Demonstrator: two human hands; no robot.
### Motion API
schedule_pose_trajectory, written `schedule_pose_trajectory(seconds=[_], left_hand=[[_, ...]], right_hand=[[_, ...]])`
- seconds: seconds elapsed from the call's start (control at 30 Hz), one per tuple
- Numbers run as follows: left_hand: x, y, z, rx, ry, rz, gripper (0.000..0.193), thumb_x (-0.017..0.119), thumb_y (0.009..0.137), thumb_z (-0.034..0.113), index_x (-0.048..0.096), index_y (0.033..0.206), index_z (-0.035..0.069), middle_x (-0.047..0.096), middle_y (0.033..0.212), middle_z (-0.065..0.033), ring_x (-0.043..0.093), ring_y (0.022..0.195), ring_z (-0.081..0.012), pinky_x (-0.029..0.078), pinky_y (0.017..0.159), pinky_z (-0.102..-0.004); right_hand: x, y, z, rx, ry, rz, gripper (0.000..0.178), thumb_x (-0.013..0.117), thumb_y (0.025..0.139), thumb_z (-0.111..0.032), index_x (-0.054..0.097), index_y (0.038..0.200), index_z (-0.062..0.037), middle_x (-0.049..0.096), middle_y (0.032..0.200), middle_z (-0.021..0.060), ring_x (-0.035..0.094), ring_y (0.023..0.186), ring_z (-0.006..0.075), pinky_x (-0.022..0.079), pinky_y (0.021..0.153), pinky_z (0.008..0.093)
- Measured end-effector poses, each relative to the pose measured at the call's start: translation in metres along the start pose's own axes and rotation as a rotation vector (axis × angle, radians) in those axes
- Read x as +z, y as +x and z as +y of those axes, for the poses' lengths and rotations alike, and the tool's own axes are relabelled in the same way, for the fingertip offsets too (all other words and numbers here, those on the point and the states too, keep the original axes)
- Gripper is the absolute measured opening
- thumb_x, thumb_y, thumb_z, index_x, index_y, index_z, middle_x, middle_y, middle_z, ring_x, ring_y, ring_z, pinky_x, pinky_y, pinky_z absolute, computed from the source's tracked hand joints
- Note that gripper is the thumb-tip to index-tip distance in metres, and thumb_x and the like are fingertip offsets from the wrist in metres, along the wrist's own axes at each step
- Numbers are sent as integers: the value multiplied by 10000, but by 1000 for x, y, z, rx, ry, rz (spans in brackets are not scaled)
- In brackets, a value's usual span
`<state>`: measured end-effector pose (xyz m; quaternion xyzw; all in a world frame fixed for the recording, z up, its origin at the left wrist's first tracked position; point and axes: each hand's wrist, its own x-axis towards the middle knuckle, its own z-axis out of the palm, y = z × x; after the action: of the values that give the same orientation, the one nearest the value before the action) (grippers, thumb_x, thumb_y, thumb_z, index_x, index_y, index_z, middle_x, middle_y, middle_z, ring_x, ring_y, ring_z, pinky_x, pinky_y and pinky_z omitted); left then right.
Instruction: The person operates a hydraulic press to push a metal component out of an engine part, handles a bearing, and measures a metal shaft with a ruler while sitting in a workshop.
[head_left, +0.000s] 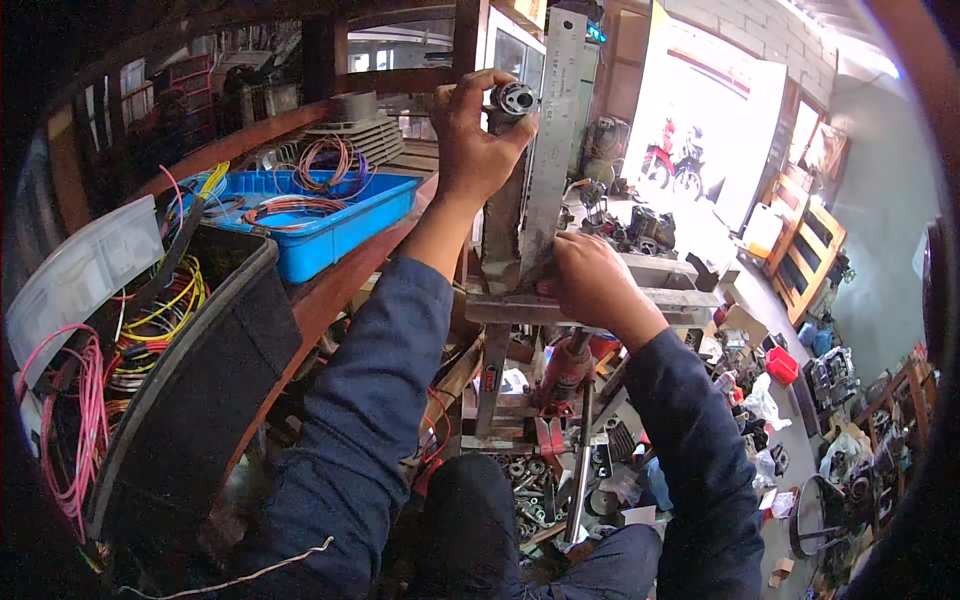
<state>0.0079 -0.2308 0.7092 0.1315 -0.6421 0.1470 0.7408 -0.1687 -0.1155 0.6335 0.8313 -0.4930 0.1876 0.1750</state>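
My left hand [478, 135] is raised, its fingers and thumb wrapped round a short cylindrical metal part [515, 98] with a round, hollow end. Just to the right of it, a wide steel ruler [552, 150] with graduated marks stands nearly upright. Its lower end is by a flat metal frame bar [590, 308]. My right hand [597, 285] is closed on the foot of the ruler, low against the frame; the fingertips are partly hidden. Whether the cylindrical part touches the ruler I cannot tell.
Below the frame stands a red jack-like cylinder [567, 375] among loose metal parts [530, 490]. On the left are a blue tray [330, 235] and a black bin [200, 350] with coiled wires. Engine parts [645, 230] and a red container [782, 366] lie to the right.
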Motion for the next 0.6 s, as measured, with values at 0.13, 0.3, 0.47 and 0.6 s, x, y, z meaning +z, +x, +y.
schedule_pose_trajectory(seconds=[0.13,0.3,0.47,0.6], left_hand=[[0,-2,-2,-17,-14,-14,449,794,719,90,633,1133,154,665,1073,-30,523,1014,-276,402,941,-415],[2,-2,-6,4,-23,10,449,806,702,134,628,1113,166,645,1062,-20,511,1009,-274,391,937,-415],[4,-2,-7,-3,-32,16,457,822,683,174,627,1096,181,630,1069,-11,505,1009,-274,381,936,-419],[1,-1,0,8,-32,19,445,810,710,140,627,1115,169,645,1075,-17,510,1011,-272,394,936,-414]], right_hand=[[1,0,0,1,-13,-8,397,818,726,-255,622,961,-3,664,958,179,651,994,378,515,874,470],[0,-1,-3,17,31,0,356,792,741,-181,621,987,12,658,991,195,626,1012,397,488,894,484],[3,0,1,-6,-25,20,380,804,738,-263,624,955,-9,660,962,173,654,971,377,518,867,464],[7,-1,5,-34,-23,55,397,807,736,-267,621,969,-6,658,969,173,654,967,376,519,863,462]])
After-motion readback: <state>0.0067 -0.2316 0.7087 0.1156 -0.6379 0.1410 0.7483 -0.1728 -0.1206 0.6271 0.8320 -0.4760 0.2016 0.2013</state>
